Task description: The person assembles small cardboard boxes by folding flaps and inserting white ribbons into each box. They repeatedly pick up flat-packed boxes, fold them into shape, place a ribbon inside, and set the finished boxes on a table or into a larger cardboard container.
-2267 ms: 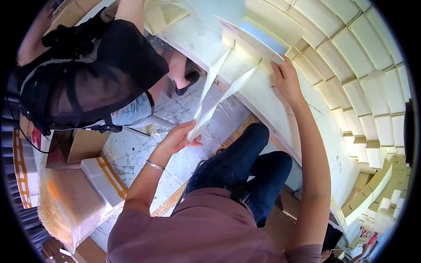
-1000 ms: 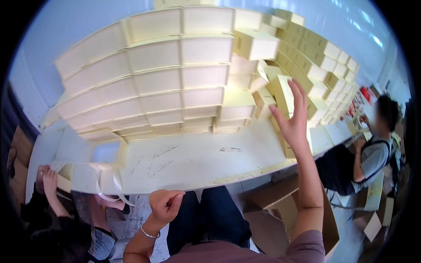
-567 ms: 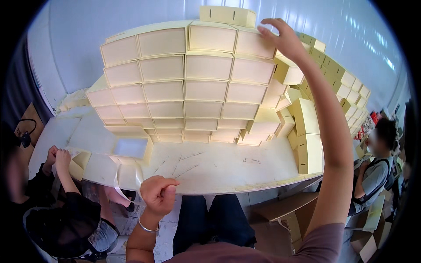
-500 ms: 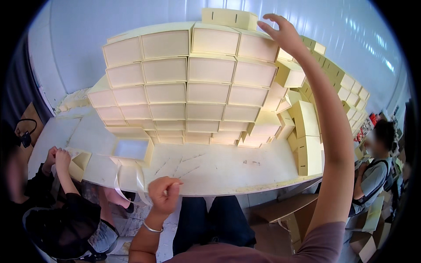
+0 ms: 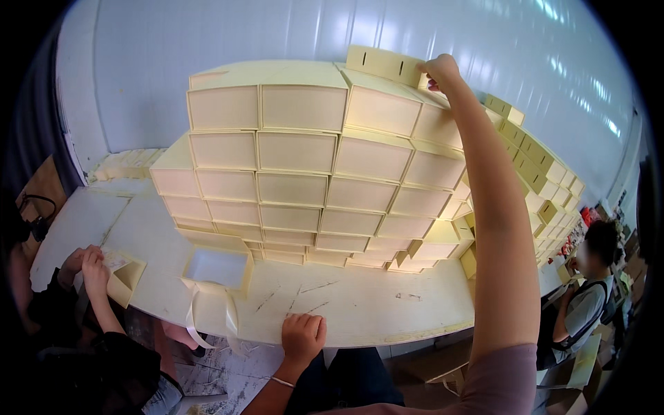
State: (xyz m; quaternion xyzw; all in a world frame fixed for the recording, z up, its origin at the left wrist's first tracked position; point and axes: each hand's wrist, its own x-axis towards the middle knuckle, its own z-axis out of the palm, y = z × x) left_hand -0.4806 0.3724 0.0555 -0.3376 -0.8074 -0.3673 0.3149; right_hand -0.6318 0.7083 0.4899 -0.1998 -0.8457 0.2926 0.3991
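My right arm reaches up to the top of a tall stack of cream boxes (image 5: 297,152). There my right hand (image 5: 443,72) has its fingers closed on the right end of a long cream box (image 5: 380,63) with dark slots in its side, lying on the top row. Part of those fingers is hidden behind the box end. Low in the view, my left hand (image 5: 303,337) is curled into a fist at the table's front edge, with nothing visible in it. To its left stands an open cream box (image 5: 243,280) with white ribbons (image 5: 231,319) hanging from it.
The white table (image 5: 360,304) runs under the stack. At the left a person's hands (image 5: 93,270) are beside another cream box (image 5: 126,280). More boxes (image 5: 532,155) are piled at the right, beyond my arm. Another person (image 5: 584,297) is at the far right.
My right hand has gone from open beside the top box to closed on its end. My left fist has moved right, to the table edge. The whole view has shifted.
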